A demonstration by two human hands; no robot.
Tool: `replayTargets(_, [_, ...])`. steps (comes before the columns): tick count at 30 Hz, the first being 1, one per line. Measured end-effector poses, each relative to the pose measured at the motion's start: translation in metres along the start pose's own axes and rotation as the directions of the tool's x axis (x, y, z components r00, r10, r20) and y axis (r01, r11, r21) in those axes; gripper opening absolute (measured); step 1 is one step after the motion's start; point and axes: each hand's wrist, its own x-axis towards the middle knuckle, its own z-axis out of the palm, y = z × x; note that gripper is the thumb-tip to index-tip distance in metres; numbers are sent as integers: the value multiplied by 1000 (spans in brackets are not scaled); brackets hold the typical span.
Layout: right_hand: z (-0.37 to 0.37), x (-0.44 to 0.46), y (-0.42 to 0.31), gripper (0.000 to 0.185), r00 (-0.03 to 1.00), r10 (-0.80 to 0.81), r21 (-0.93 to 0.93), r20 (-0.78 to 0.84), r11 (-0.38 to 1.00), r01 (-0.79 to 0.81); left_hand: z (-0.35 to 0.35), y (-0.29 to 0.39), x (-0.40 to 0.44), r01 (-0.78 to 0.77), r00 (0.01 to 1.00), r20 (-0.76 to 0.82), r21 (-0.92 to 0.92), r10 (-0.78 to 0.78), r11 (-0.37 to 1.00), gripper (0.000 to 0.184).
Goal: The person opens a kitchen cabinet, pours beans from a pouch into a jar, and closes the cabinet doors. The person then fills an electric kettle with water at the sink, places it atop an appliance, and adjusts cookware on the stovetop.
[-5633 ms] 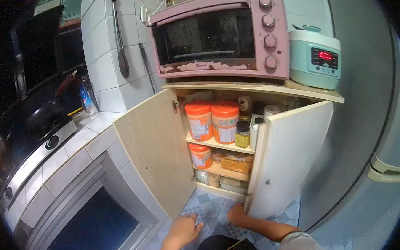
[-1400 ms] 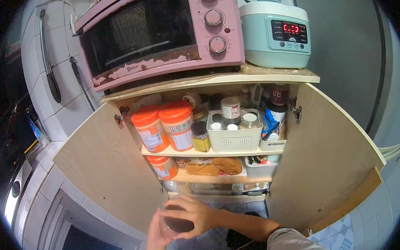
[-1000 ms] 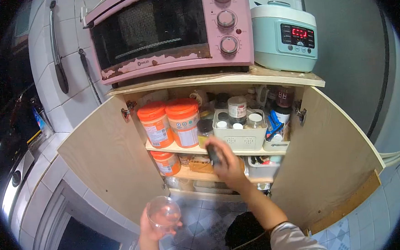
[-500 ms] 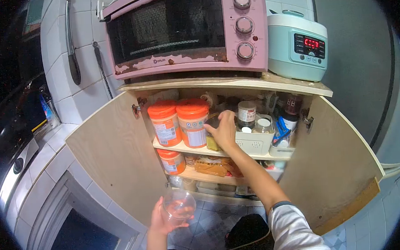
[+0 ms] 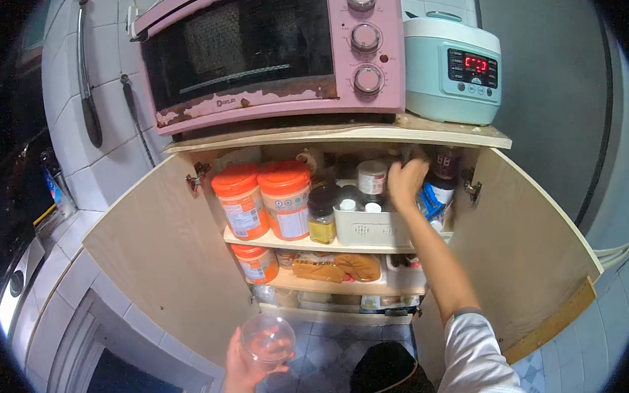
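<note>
My left hand (image 5: 247,360) is closed around a clear, see-through bowl (image 5: 268,339), held low in front of the cabinet. On the upper shelf, my right hand (image 5: 409,181) reaches over the right end of a white basket (image 5: 365,228). Its fingers are curled down among the jars; what they grip is hidden. Just left of it stands a jar with a white label (image 5: 372,178). Two white caps (image 5: 347,205) show at the basket's front. Left of the basket is a dark-lidded jar with a yellow label (image 5: 322,221).
Orange-lidded tubs (image 5: 286,205) stand on the shelves at left. Brown packets (image 5: 337,268) lie on the lower shelf. Both cabinet doors, left (image 5: 167,263) and right (image 5: 527,255), hang open. Above sit a pink oven (image 5: 251,107) and a light-blue cooker (image 5: 437,81).
My right hand has moved right, from the dark-lidded jar to the basket's right end, leaving that jar on the shelf. My left hand still holds the bowl. The view has shifted slightly.
</note>
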Motion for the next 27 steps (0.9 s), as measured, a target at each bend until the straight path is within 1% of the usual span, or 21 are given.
replayTargets(3, [-11,22,14,46,998,-56,25,-14,998,56,-1,-2,5,-20,1000,-22,3,20,1000,76])
replayTargets(4, [-11,27,16,49,992,68,-41,102,997,-64,0,-4,7,-34,998,-60,0,34,999,76])
replayTargets(5, [-10,32,18,52,958,198,-118,209,977,-176,1,-5,8,-50,994,-101,0,50,999,76])
replayTargets(6, [-2,40,28,52,958,194,-115,211,978,-172,1,-6,9,-55,994,-99,-1,54,999,76])
replayTargets(8, [14,60,47,57,831,353,-335,430,917,-216,-1,-7,11,-41,993,-107,0,41,999,76])
replayTargets(9, [15,65,55,64,828,317,-347,462,924,-160,-2,-7,11,-50,993,-103,2,50,999,76])
replayTargets(10, [22,65,59,64,831,309,-339,463,928,-155,-2,-6,12,-41,991,-124,20,43,999,76])
replayTargets(11, [28,64,61,65,913,227,-289,340,949,-128,-3,-6,12,-32,988,-147,38,37,999,77])
replayTargets(12, [36,66,62,67,969,143,-240,202,966,-93,-4,-5,12,-44,989,-141,41,49,998,77])
replayTargets(13, [41,69,64,68,989,33,-270,147,963,8,-4,-5,10,-43,985,-166,29,48,999,77])
replayTargets(14, [46,74,71,68,988,32,-260,149,966,8,-4,-3,9,-43,980,-196,17,45,999,78])
replayTargets(15, [51,79,78,60,963,92,-289,255,957,-15,-4,-1,9,-54,978,-199,21,57,998,78])
replayTargets(16, [59,79,84,53,920,155,-323,359,946,-33,-4,-1,9,-56,982,-181,-23,51,998,78])
replayTargets(17, [46,73,68,45,933,177,-297,313,951,-81,-4,-1,8,-55,986,-161,-69,43,996,79])
replayTargets(21, [35,72,64,38,921,227,-303,317,944,-129,-5,-2,9,-57,984,-173,-78,43,995,78])
replayTargets(23, [32,71,64,34,918,188,-462,349,887,-6,-6,-3,10,-43,982,-185,-48,34,998,78])
replayTargets(24, [29,70,64,34,919,188,-465,346,885,-6,-6,-5,10,-39,983,-182,-49,30,998,78])
replayTargets(26, [27,70,63,42,937,108,-421,333,906,45,-3,-7,11,-35,983,-182,16,38,999,79])
replayTargets(27, [30,71,67,42,939,107,-423,327,905,44,-2,-8,11,-33,984,-176,17,36,999,79])
